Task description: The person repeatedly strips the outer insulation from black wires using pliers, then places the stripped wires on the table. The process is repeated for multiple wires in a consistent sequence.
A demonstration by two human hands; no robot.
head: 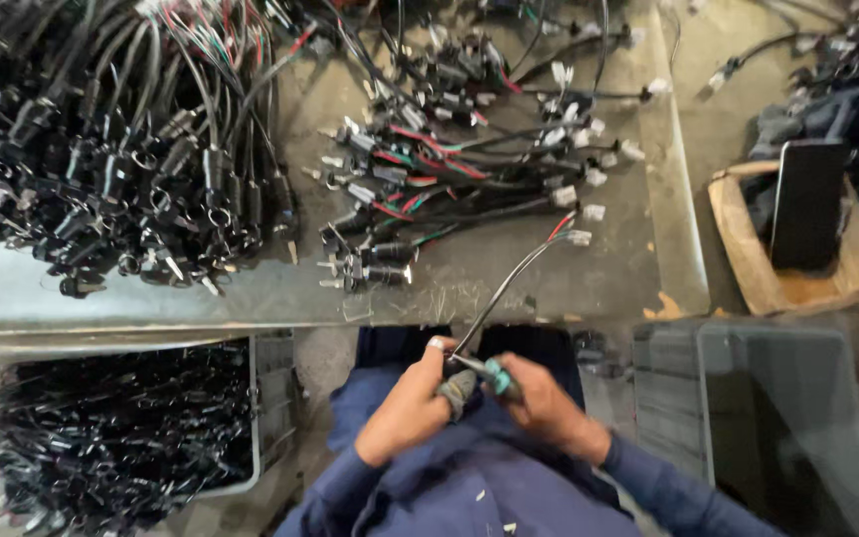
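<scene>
Item: black cable [509, 283] worked in lap, lower centre of frame.
Left hand [412, 403] fingers clamped on cable's cylindrical end; right hand [539, 398] closed around teal-handled tool [494, 376]. Cable bundles [121, 139] fill upper left; phone [807, 204] upper right.

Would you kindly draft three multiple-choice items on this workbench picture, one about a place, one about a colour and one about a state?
1. Where does the biggest heap of black cable assemblies lie?
A. top left of the bench
B. on the person's lap
C. inside the cardboard tray

2. What colour is the handle of the tool in the right hand?
A. yellow
B. teal
C. red

3. What is the left hand doing?
A. resting flat on the bench
B. hanging empty
C. gripping the end of a black cable

Answers: 1 A, the dense pile fills that corner. 2 B, the grip shows blue-green. 3 C, its fingers close round the cable's end.
</scene>
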